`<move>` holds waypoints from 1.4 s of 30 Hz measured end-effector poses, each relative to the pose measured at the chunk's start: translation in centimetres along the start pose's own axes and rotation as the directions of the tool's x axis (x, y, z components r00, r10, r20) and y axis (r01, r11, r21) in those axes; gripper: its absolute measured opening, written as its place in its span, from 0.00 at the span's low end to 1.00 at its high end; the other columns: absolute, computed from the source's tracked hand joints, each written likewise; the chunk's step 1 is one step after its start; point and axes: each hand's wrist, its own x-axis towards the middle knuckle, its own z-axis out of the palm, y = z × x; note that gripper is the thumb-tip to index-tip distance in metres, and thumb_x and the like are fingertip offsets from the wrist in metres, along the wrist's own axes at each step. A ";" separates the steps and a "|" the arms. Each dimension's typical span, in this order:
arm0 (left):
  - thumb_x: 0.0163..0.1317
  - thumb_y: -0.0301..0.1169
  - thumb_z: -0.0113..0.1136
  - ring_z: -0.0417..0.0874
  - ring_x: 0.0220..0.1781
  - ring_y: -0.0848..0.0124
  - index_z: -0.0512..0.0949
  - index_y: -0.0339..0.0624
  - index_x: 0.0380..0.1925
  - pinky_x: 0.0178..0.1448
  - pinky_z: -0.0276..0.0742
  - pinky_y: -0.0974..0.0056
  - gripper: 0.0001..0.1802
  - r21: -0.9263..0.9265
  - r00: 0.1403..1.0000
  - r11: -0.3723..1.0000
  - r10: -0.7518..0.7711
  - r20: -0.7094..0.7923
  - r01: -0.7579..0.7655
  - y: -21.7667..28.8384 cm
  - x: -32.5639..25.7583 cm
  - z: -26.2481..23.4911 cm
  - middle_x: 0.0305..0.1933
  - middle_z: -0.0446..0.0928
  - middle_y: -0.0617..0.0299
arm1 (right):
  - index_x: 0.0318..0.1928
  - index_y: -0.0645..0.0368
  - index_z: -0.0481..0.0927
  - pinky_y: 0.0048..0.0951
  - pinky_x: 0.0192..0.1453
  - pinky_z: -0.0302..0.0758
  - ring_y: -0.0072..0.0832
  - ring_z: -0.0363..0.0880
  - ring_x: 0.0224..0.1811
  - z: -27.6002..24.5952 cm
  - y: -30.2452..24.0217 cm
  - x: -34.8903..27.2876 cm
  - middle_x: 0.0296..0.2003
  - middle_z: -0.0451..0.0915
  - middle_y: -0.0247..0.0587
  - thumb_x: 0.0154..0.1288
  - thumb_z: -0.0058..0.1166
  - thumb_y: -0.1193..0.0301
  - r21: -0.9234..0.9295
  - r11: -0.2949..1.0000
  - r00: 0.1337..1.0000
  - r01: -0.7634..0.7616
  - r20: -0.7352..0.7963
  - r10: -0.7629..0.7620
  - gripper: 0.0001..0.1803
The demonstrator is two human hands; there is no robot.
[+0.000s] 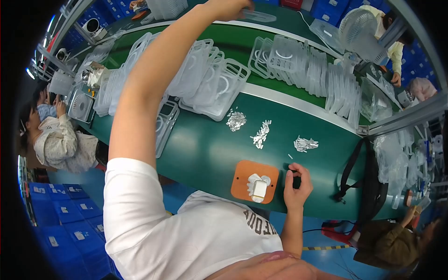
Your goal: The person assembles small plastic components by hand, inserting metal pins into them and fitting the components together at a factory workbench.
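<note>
Left hand apparently reaches for clear plastic, hold I can't tell; right hand sits narrow; next wants firm grip.

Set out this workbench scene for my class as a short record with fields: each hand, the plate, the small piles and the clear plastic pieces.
Left hand: stretched to the far side, at a clear plastic piece; grip unclear
Right hand: right of the orange plate, fingers curled; contents unclear
Nearest to right fingertips: a loose small strip
On plate: a white part
Small piles: three, silvery, on the green table
Clear plastic pieces: two large groups, left and right, beyond the piles
</note>
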 end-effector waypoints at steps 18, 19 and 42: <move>0.41 0.27 0.64 0.71 0.24 0.73 0.84 0.47 0.41 0.24 0.68 0.69 0.21 -0.735 0.912 0.540 0.250 -0.324 -0.409 23.1 -31.0 -5.3 0.27 0.75 0.71 | 0.35 0.58 0.86 0.27 0.37 0.72 0.25 0.77 0.27 -1.1 2.2 3.4 0.30 0.80 0.34 0.53 0.68 0.73 -0.265 0.955 0.989 -0.132 0.036 0.146 0.08; 0.42 0.27 0.64 0.71 0.24 0.73 0.83 0.47 0.40 0.24 0.69 0.69 0.20 -0.736 0.913 0.540 0.247 -0.325 -0.408 24.0 -30.8 -4.6 0.27 0.75 0.70 | 0.35 0.56 0.86 0.28 0.39 0.70 0.25 0.76 0.27 -0.8 2.4 3.3 0.29 0.80 0.32 0.52 0.69 0.72 -0.329 0.941 0.991 -0.081 0.074 0.112 0.08; 0.44 0.28 0.75 0.78 0.19 0.70 0.82 0.40 0.45 0.22 0.70 0.68 0.24 -0.804 0.960 0.582 -0.137 -0.242 -0.120 28.8 -27.6 -1.6 0.21 0.77 0.64 | 0.36 0.69 0.76 0.31 0.37 0.82 0.42 0.85 0.37 -0.9 -9.7 1.1 0.48 0.80 0.60 0.54 0.60 0.86 0.215 0.959 0.925 0.183 0.293 -0.242 0.09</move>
